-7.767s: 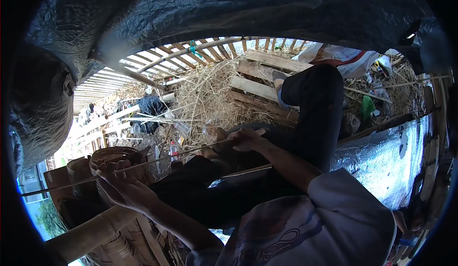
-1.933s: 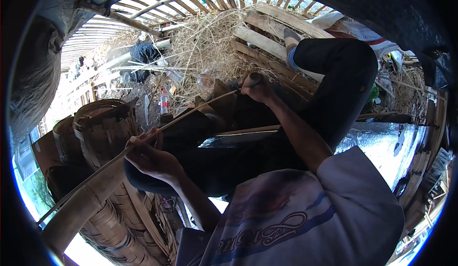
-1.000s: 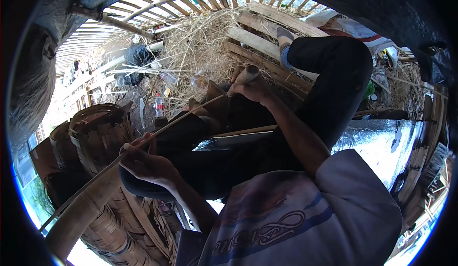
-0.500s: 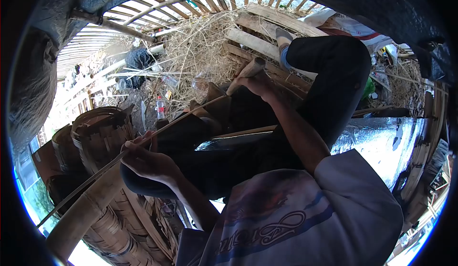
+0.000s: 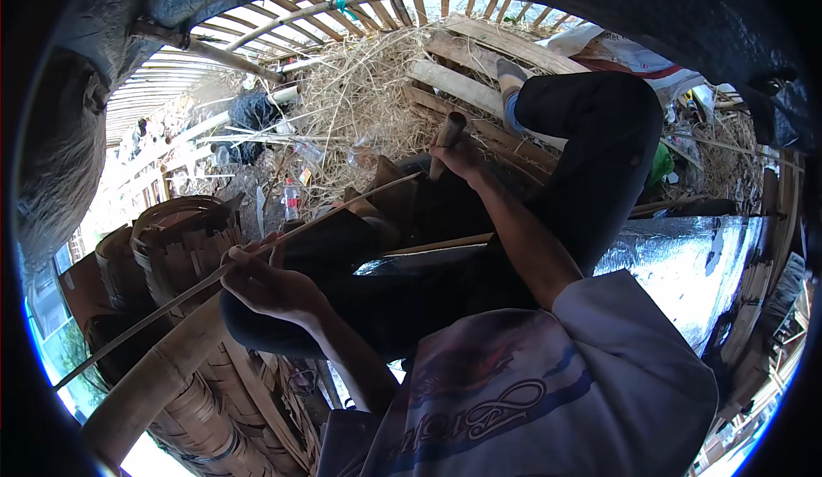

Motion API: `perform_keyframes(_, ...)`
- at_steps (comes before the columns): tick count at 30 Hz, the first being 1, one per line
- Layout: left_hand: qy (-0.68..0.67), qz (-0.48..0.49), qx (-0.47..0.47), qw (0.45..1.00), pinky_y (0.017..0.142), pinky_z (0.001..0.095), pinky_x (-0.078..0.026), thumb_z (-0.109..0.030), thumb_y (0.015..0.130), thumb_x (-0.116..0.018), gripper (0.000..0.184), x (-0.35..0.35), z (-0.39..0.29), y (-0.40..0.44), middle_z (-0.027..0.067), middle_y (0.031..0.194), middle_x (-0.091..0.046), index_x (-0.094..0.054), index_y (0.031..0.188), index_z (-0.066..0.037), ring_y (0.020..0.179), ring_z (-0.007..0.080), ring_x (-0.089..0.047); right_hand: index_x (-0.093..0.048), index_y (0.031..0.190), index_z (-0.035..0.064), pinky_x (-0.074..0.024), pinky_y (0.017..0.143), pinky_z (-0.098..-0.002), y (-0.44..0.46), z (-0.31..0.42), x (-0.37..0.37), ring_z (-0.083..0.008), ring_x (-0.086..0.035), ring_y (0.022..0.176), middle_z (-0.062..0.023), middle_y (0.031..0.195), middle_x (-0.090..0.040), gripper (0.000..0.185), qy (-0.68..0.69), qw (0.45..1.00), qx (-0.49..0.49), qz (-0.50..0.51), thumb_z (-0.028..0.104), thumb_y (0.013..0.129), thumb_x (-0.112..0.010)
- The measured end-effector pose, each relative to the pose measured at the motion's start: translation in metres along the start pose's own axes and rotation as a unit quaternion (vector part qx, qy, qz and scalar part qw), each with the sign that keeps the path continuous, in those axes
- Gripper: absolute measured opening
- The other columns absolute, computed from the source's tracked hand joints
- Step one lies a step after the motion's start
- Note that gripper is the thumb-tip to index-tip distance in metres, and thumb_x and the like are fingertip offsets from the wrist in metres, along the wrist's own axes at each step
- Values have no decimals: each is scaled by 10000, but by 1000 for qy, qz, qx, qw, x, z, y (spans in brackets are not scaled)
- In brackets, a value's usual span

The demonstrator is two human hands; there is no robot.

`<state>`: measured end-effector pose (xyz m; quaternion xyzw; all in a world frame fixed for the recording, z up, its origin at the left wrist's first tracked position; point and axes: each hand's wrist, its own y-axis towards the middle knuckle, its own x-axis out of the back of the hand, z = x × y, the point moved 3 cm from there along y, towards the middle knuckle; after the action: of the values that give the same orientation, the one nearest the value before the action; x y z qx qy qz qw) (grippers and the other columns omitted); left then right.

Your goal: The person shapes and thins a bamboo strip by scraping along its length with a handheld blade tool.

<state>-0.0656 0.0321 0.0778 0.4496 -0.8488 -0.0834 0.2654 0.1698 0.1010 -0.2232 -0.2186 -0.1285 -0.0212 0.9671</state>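
Note:
A long thin bamboo strip (image 5: 321, 219) slants across the view, from the lower left to in front of my right hand. My left hand (image 5: 272, 287) pinches it near its middle, thumb and fingers closed round it, above my knee. My right hand (image 5: 460, 157) is wrapped round a short, thick wooden handle-like piece (image 5: 449, 131), held nearly upright. The lower end of this piece is close to the strip's upper tip; whether they touch I cannot tell. Any blade on the piece is not visible.
A thick bamboo pole (image 5: 158, 366) runs below my left hand. Woven bamboo baskets (image 5: 184, 233) stand at left. Straw (image 5: 355, 92), wooden planks (image 5: 467, 87) and a plastic bottle (image 5: 290, 194) lie ahead. A shiny silver sheet (image 5: 676, 254) is at right, and a bamboo slat fence (image 5: 377, 6) behind.
The wooden piece has tilted more upright as my right hand turned and shifted slightly. The bamboo strip's angle has changed a little. My left hand keeps its pinch in nearly the same place.

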Motion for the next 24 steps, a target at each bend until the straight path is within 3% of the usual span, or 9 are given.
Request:
perform_keyframes(3, -25, -10, -8, 1000, 586, 323, -603, -219, 958, -447, 252, -5, 0, 0, 150, 843, -573, -418, 979, 30, 701, 237, -649, -655, 765, 76, -508, 693, -383, 2, 0, -7, -278, -658, 764, -126, 754, -667, 198, -1, 997, 55, 50, 237, 650, -663)
perform_keyframes(5, -56, -19, -11, 998, 592, 328, -604, -211, 955, -456, 249, -5, 2, 0, 156, 854, -575, -418, 993, 32, 710, 249, -651, -634, 770, 63, -496, 704, -309, -2, 3, -7, -158, -634, 744, -49, 761, -653, 114, 4, 997, 40, 65, 111, 673, -672)
perform_keyframes(11, -69, 19, -23, 997, 604, 316, -603, -193, 944, -482, 257, -4, 4, 3, 168, 882, -588, -426, 1042, 38, 740, 254, -658, -625, 769, 66, -492, 705, -307, -6, 8, -6, -156, -629, 754, -44, 752, -645, 111, 21, 997, 39, 70, 102, 673, -668)
perform_keyframes(19, -31, 54, -19, 998, 636, 304, -597, -149, 906, -559, 224, -7, 12, -2, 112, 990, -555, -461, 1027, 12, 843, 227, -640, -623, 755, 70, -492, 695, -307, -9, 13, -7, -152, -625, 732, -39, 738, -635, 100, 24, 995, 43, 84, 100, 671, -666)
perform_keyframes(24, -62, 68, 5, 996, 658, 297, -588, -107, 897, -565, 183, -10, 11, -6, 105, 966, -563, -477, 1014, 3, 835, 207, -642, -623, 755, 73, -491, 683, -306, -6, 4, -13, -146, -620, 720, -36, 730, -630, 107, -11, 995, 66, 68, 124, 672, -668)
